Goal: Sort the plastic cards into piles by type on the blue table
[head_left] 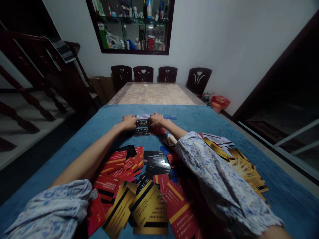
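Both arms reach forward over a blue cloth. My left hand (130, 122) is closed at the left end of a black card (142, 123), fingers bent. My right hand (156, 120) is closed at the same card's right end. Around them lie a pale card (143, 116), a blue card (170, 117), another black card (142, 132) and a red card (159, 131). Nearer to me are loose piles of red cards (107, 182), gold cards (151, 207) and black cards (157, 162). More gold cards (249, 174) fan out at the right, beside white cards (216, 139).
The blue cloth (92, 132) covers the near part of the table, with its patterned top (159, 94) showing beyond. Dark chairs (168, 74) stand at the far end. A wooden railing (30, 83) is at the left, and a red bag (220, 101) sits on the floor at the right.
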{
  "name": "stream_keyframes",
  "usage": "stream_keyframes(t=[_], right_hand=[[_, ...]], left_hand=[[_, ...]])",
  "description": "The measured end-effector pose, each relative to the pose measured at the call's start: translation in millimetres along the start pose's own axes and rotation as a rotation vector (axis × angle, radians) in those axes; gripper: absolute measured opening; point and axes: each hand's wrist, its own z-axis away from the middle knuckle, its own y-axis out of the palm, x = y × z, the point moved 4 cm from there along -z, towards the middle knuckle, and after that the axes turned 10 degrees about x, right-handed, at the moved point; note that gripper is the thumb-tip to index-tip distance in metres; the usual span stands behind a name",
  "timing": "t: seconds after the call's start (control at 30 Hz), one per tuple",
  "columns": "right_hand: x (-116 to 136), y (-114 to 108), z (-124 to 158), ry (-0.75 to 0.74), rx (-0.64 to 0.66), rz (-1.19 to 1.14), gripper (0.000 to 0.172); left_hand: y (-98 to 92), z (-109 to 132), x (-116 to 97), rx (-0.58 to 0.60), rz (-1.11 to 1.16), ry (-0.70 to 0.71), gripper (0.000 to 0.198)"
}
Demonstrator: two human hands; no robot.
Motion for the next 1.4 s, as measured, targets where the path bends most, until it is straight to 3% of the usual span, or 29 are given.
stream_keyframes(t=[0.2, 0.4, 0.67, 0.83, 1.07, 1.4], right_hand=[[-7, 0, 9, -0.023, -0.059, -0.002, 0.043], [-15, 3, 28, -0.035, -0.084, -0.026, 0.043], [-18, 10, 60, -0.082, -0.107, -0.054, 0.039], [-17, 21, 73, -0.135, -0.144, -0.088, 0.033], [-12, 40, 81, -0.176, -0.187, -0.135, 0.03], [-3, 56, 90, -0.324, -0.259, -0.219, 0.026]], left_hand=[[-4.1, 9, -2, -0.031, 0.025, 0.002, 0.055], [-4.9, 19, -7, -0.087, 0.049, 0.025, 0.047], [-1.4, 39, -34, -0.192, 0.099, 0.169, 0.036], [1.8, 62, -62, -0.168, 0.121, 0.261, 0.032], [12.4, 91, -94, -0.1, 0.134, 0.364, 0.045], [22.0, 96, -102, -0.065, 0.176, 0.292, 0.042]])
